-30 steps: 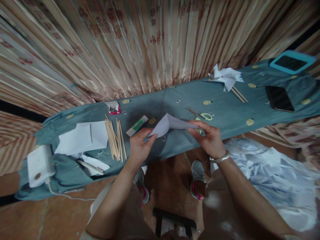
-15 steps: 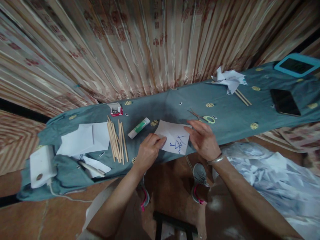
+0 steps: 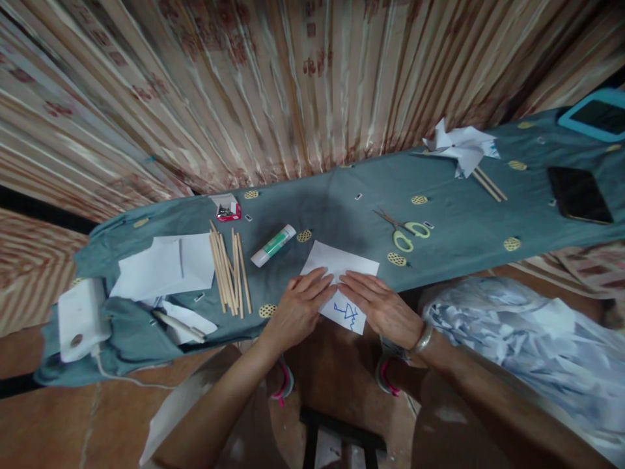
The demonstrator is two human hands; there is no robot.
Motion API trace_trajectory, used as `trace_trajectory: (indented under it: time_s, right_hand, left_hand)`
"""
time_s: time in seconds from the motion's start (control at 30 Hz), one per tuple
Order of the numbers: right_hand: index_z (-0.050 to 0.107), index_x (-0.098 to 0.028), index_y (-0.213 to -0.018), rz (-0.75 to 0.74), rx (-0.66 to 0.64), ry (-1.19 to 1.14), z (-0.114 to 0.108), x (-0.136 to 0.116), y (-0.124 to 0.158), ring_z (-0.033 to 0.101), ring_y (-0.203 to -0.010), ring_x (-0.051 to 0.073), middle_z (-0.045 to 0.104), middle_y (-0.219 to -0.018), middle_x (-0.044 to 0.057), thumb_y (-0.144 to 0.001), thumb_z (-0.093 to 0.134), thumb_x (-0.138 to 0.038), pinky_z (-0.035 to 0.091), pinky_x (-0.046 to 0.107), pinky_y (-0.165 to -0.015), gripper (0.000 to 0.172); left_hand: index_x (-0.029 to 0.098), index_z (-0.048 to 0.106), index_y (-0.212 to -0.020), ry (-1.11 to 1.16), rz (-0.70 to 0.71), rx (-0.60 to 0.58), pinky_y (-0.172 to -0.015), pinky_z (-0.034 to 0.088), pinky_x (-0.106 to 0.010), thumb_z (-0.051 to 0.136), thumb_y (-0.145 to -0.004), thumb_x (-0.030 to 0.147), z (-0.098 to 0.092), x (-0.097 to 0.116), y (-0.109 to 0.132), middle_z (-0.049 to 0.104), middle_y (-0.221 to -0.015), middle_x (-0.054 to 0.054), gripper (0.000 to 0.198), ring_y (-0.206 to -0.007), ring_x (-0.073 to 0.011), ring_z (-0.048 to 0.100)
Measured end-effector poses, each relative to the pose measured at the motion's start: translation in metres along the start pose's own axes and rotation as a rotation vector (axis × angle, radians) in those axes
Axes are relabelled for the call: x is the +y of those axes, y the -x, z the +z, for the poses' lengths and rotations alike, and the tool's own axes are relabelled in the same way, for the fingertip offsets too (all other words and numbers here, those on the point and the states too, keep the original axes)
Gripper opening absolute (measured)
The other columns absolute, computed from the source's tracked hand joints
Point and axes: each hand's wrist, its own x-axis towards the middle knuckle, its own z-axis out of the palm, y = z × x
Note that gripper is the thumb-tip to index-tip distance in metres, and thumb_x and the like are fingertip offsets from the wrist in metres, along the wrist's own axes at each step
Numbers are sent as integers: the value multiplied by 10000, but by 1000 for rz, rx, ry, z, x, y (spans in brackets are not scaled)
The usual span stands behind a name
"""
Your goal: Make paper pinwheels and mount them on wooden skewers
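A white square sheet of paper with blue pen marks lies flat at the near edge of the table covered in teal cloth, its near corner hanging over the edge. My left hand lies flat on the sheet's left side, fingers stretched out. My right hand lies flat on its right side, fingers out too, a metal bangle on the wrist. The fingertips of both hands nearly meet at the sheet's middle.
Green-handled scissors and a glue stick lie beyond the sheet. Several wooden sticks, white papers, a red pin box and a white device sit left. A paper pinwheel, phone and tablet sit right.
The sheet, held up off the cloth a second ago, has been laid down and pulled toward the near edge. Both hands have gone from pinching it to pressing flat on it.
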Motion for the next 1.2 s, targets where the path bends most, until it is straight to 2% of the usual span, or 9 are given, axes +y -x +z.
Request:
trace_trajectory:
  time_s: [0.07,0.2,0.33,0.43,0.67,0.87,1.0,1.07,1.2]
  right_hand:
    - [518,-150,-1341,24,-11,-54,-2,3,1,433,-1339,251,547,-1383,129,-889,426,-66,446,481,-1046,469]
    - [622,-217,-1219,118,25,-261,-9,10,-2,525,-1260,224,616,-1306,87,-894,425,-105,474,469,-1026,396]
    - [692,-222,-1018,317,125,-467,-12,17,-11,645,-1101,223,691,-1175,81,-914,506,-259,517,423,-974,217]
    - [687,-209,-982,433,178,-545,-12,21,-21,670,-1050,233,712,-1123,78,-898,544,-336,522,397,-951,208]
    - [660,-196,-906,457,69,-435,-18,25,-42,668,-719,186,716,-797,32,-942,446,-384,503,281,-670,288]
    - [647,-195,-909,464,111,-277,-7,30,-58,662,-798,206,710,-852,57,-941,449,-348,484,294,-746,252]
    - [649,-187,-876,445,185,-209,6,33,-66,633,-946,241,708,-995,87,-918,487,-315,474,341,-862,211]
    - [648,-185,-864,445,210,-192,11,33,-69,623,-969,248,702,-1038,93,-908,496,-294,473,356,-883,192]
    - [644,-186,-830,466,268,-167,17,33,-71,619,-947,254,703,-1016,101,-891,506,-272,480,373,-874,174]
  left_hand:
    - [176,479,-1339,41,-3,-21,-1010,382,-466,520,-849,136,0,1,2,509,-1418,-108,493,-1367,-275,367]
    - [188,525,-1296,114,-37,-11,-1009,394,-454,489,-918,222,1,2,4,532,-1398,-101,381,-1346,-254,408]
    - [172,611,-1182,275,-104,122,-962,454,-420,452,-949,241,2,0,5,652,-1240,-94,291,-1189,-219,548]
    - [158,680,-1027,421,-171,252,-899,510,-369,486,-935,246,3,-3,6,716,-1046,-91,232,-1015,-193,621]
    - [158,692,-938,507,-335,350,-854,546,-326,515,-919,241,5,-10,9,717,-1000,-94,196,-929,-188,678]
    - [164,667,-842,494,-384,352,-804,553,-292,518,-910,207,3,-16,7,708,-916,-73,169,-856,-172,687]
    - [145,569,-1176,376,-402,394,-879,544,-372,523,-912,258,-5,-14,6,631,-1195,-148,291,-1058,-225,636]
    - [148,454,-1320,234,-312,367,-998,475,-449,496,-922,246,-8,-6,6,503,-1386,-179,412,-1260,-264,507]
    - [109,429,-1342,43,-82,240,-1129,332,-479,420,-933,163,1,16,6,448,-1455,-156,413,-1431,-261,268]
